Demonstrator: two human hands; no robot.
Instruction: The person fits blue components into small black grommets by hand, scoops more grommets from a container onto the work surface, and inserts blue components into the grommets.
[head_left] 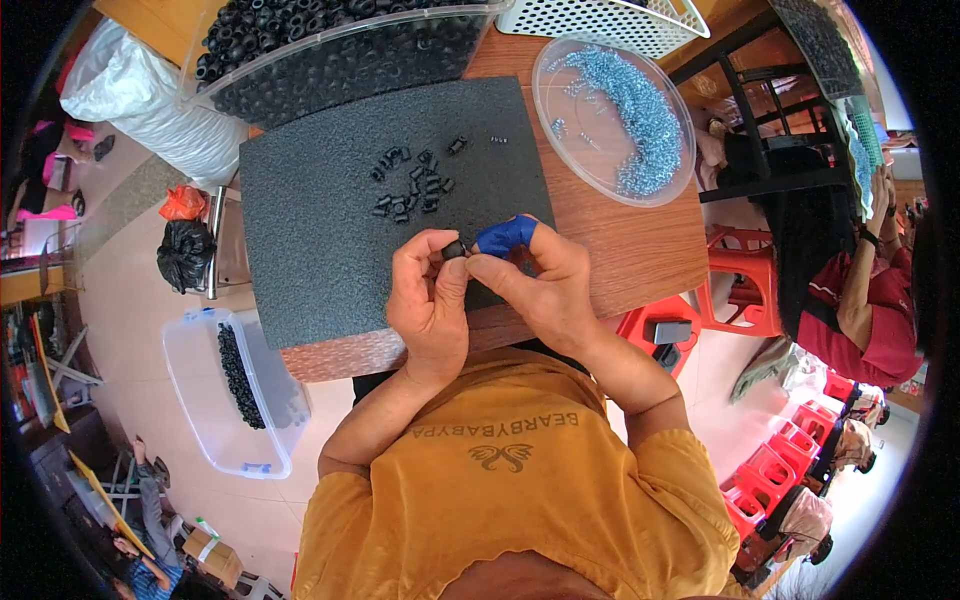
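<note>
Wide brown wood-grain table (pixel 620 250) lies under everything; on it, just ahead of both hands, the dark grey foam mat (pixel 330 220); beyond that, far ahead and to the left of the left hand, the clear plastic bin of black rubber rings (pixel 330 55); ahead and to the right of the right hand, the round clear plastic dish of small silvery-blue screws (pixel 625 115); just beyond the fingertips, a loose scatter of small black parts (pixel 412 185) on the mat; now the hands: left hand (pixel 430 300) pinched shut on a small black cylindrical piece (pixel 455 249); right hand (pixel 545 285), its blue-wrapped finger (pixel 508 235) touching that same piece, closed against it from the right; looks like a fitting step, two-handed, mid-grip; the next move, I judge, calls for steady pressure and fine alignment between the fingertips.
</note>
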